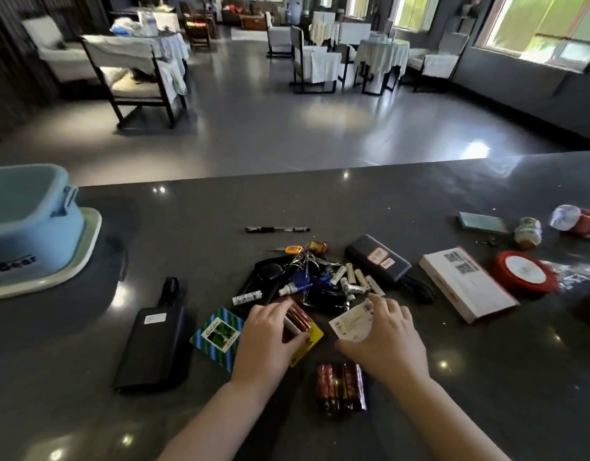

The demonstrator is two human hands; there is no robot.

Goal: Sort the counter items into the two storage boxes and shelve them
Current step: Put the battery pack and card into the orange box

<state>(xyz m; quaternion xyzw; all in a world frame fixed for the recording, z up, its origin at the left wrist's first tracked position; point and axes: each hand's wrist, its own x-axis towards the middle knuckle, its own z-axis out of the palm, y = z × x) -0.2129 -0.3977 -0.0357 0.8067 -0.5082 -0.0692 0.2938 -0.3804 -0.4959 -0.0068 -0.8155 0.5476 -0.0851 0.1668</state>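
My left hand (267, 337) grips a pack of red batteries (298, 319) lying on a yellow card (312, 341) near the counter's front. My right hand (385, 337) rests with spread fingers on a white printed card (348, 322). Another pack of red batteries (340, 387) lies between my wrists. Just beyond my hands sits a pile: keys (300, 261), several white batteries (357, 281), a white tube (247, 297), a black tray (263, 284). A light blue storage box (30, 221) stands on a pale lid (87, 247) at the far left.
On the dark counter (187, 211) lie a black pouch (154, 347), a blue-green card (217, 337), a black pen (277, 229), a black power bank (377, 261), a white box (466, 284), a red tape roll (523, 274) and small jars (528, 232) at right. Chairs and tables stand beyond.
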